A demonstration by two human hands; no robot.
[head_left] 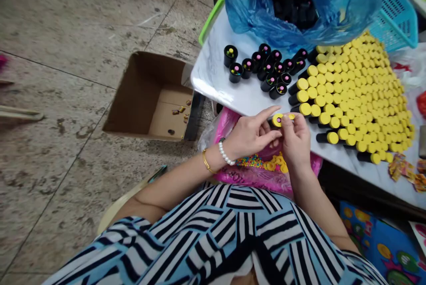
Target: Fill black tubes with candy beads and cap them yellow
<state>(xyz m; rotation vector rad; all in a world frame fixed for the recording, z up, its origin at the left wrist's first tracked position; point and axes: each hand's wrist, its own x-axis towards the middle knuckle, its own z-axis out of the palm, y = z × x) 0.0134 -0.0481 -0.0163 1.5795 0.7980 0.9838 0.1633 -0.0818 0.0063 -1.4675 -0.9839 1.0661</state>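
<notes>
My left hand, wearing a pearl bracelet and a gold bangle, holds a small black tube from the left, with its index finger stretched out. A yellow ring with a pink centre is at the end of that tube. From the right, my right hand pinches a small yellow cap between thumb and fingers, close against the ring. Some fingertips are hidden. Below the hands, a pink tray lined with clear plastic contains small coloured beads and loose yellow caps.
Many yellow-capped black tubes lie stacked on the white table. Open black tubes stand behind my hands. A blue bag of black tubes is at the back, beside a blue basket. A cardboard box sits on the floor.
</notes>
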